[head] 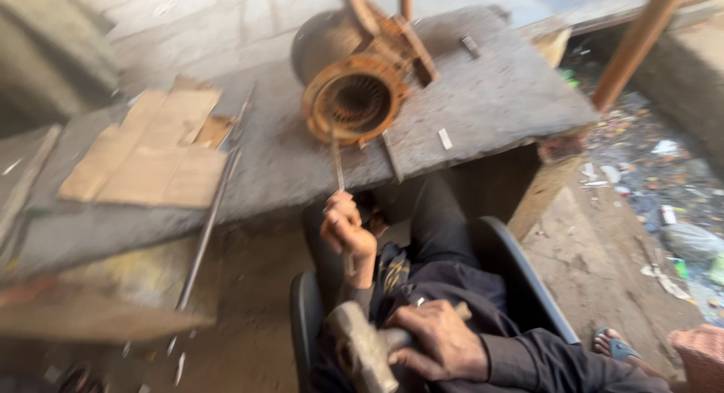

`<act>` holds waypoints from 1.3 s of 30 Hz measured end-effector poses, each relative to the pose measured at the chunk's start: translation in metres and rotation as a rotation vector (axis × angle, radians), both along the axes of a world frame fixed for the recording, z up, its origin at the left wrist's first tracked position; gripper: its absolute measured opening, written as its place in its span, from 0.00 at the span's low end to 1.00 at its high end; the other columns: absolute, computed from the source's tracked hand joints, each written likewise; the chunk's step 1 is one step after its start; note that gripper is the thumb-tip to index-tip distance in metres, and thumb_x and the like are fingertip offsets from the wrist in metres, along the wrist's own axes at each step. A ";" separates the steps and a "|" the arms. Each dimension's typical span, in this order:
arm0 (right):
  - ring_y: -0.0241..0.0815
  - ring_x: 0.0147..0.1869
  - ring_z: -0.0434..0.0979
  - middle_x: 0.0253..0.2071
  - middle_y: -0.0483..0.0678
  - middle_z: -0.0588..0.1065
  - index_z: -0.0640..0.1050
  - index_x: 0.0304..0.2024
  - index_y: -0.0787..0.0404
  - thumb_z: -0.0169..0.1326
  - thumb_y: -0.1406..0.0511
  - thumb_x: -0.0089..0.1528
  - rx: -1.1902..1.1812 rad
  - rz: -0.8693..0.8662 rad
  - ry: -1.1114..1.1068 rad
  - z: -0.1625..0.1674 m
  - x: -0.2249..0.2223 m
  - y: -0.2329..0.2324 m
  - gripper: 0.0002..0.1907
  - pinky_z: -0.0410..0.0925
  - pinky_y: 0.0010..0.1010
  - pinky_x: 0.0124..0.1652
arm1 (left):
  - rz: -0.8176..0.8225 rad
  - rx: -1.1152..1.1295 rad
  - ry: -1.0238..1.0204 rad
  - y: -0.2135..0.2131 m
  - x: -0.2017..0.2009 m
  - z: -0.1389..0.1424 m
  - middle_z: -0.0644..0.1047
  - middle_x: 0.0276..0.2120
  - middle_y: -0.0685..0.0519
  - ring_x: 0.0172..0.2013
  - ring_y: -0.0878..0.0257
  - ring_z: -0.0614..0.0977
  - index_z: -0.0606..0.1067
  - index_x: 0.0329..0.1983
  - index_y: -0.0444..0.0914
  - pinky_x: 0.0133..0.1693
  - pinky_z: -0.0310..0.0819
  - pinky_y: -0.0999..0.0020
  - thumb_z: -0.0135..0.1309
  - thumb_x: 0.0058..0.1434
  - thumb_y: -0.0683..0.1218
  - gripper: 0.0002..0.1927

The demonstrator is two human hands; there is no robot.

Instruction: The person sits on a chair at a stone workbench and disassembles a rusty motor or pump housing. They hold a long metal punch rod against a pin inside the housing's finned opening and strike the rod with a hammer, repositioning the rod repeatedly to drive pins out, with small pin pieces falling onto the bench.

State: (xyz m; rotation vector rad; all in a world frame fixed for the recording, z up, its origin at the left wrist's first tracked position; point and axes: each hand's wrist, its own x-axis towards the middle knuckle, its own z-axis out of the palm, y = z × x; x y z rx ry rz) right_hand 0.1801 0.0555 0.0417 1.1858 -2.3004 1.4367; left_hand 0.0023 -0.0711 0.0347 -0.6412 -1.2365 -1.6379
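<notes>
Your left hand (347, 231) is clamped around a thin metal rod (337, 163), a chisel or punch by the look of it. Its long axis runs nearly upright in the head view, and its far tip points up and away from you into the lower rim of the rusty motor housing (356, 99). The rod's lower end sticks out just below your fist.

That housing is the one container-like thing here: a round orange-brown shell lying on its side on the grey slab bench (483, 99), with its open mouth turned toward you. Inside it you see a ring of dark ribbed slots; the blur hides any finer detail.

Your right hand (437, 340) is closed on the wooden handle of a hammer (362, 351), held low over your lap. The handle lies roughly level across the picture and the worn metal head points left and down. Your two hands are apart, each on its own tool.

By count: one housing, one rod in hand, one hammer. A piece of flat cardboard (151, 151) lies on the left of the bench, and a long thin bar (207, 219) leans at its front edge. You sit in a dark chair (520, 272), with one sandalled foot (615, 348) at the lower right.
</notes>
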 end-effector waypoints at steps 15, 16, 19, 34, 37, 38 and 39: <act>0.56 0.30 0.80 0.25 0.55 0.76 0.75 0.41 0.65 0.60 0.56 0.57 0.077 -0.098 -0.144 -0.014 -0.024 0.003 0.19 0.69 0.39 0.29 | -0.023 0.038 -0.081 -0.004 -0.020 -0.021 0.63 0.19 0.54 0.27 0.61 0.66 0.59 0.20 0.40 0.47 0.69 0.59 0.33 0.79 0.54 0.28; 0.54 0.29 0.80 0.25 0.54 0.76 0.76 0.41 0.64 0.61 0.56 0.57 0.081 -0.103 -0.064 -0.019 -0.028 0.004 0.20 0.70 0.39 0.29 | -0.031 -0.002 -0.058 -0.006 -0.020 -0.021 0.62 0.18 0.55 0.27 0.62 0.65 0.59 0.20 0.40 0.46 0.69 0.60 0.33 0.80 0.54 0.29; 0.52 0.27 0.81 0.24 0.52 0.77 0.76 0.41 0.63 0.61 0.55 0.56 0.096 -0.176 -0.075 -0.029 -0.037 0.007 0.19 0.71 0.38 0.29 | 0.042 -0.100 0.004 -0.014 -0.024 -0.019 0.63 0.18 0.55 0.26 0.61 0.68 0.59 0.21 0.39 0.46 0.72 0.60 0.32 0.78 0.52 0.27; 0.58 0.37 0.79 0.34 0.56 0.76 0.74 0.44 0.63 0.58 0.53 0.65 0.080 -0.019 0.181 -0.006 -0.024 0.019 0.20 0.71 0.42 0.36 | -0.055 0.012 -0.029 0.003 -0.017 -0.015 0.57 0.19 0.56 0.26 0.63 0.62 0.55 0.21 0.40 0.46 0.68 0.63 0.31 0.79 0.54 0.28; 0.54 0.34 0.80 0.29 0.54 0.76 0.75 0.42 0.62 0.59 0.50 0.66 0.101 -0.190 -0.144 -0.008 -0.024 0.019 0.22 0.71 0.40 0.33 | -0.049 -0.050 -0.139 0.004 -0.009 -0.006 0.55 0.21 0.54 0.28 0.62 0.60 0.53 0.22 0.40 0.44 0.66 0.64 0.32 0.80 0.53 0.27; 0.54 0.33 0.80 0.28 0.54 0.75 0.75 0.41 0.62 0.59 0.50 0.65 0.114 -0.161 -0.135 -0.008 -0.023 0.018 0.22 0.70 0.40 0.32 | -0.017 -0.079 -0.118 0.004 -0.009 -0.004 0.56 0.20 0.55 0.26 0.62 0.60 0.54 0.21 0.40 0.45 0.67 0.63 0.31 0.80 0.53 0.28; 0.54 0.32 0.79 0.27 0.53 0.75 0.76 0.40 0.62 0.60 0.49 0.65 0.125 -0.137 -0.111 -0.007 -0.023 0.018 0.22 0.70 0.40 0.31 | 0.013 -0.108 -0.079 0.003 -0.009 -0.001 0.57 0.19 0.55 0.25 0.63 0.60 0.55 0.20 0.40 0.46 0.68 0.62 0.31 0.79 0.53 0.28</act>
